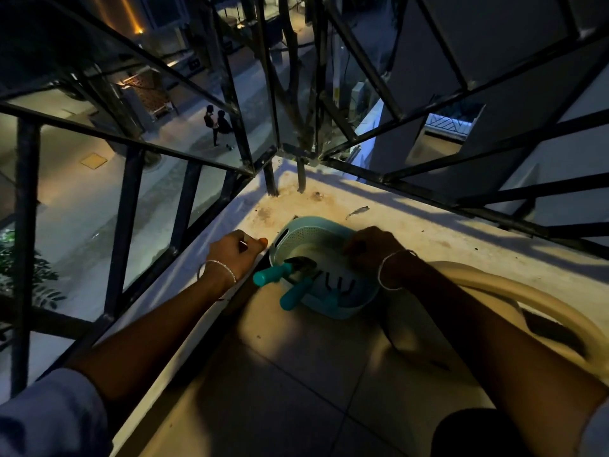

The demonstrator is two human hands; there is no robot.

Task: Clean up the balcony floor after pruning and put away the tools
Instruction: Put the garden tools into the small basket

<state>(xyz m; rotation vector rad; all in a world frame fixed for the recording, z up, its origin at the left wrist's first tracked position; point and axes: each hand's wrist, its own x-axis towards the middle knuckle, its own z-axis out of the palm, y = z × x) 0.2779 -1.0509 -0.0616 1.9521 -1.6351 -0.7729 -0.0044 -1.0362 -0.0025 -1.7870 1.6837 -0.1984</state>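
Beside the black railing point(128, 206), a cream tub point(514, 301) flanks the teal basket point(329, 255) on the floor. Teal-handled tools point(290, 275) inside point handles lower-left. Left hand point(235, 252) is clenched; right hand point(372, 249) grips the basket's rim.

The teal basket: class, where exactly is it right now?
In the head view, the teal basket sits on the balcony floor near the railing corner, between the left hand and right hand, holding teal-handled tools.

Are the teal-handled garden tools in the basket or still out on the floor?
In. The teal-handled tools lie inside the teal perforated basket, their handles sticking out over its near rim. The right hand rests on the basket's edge.
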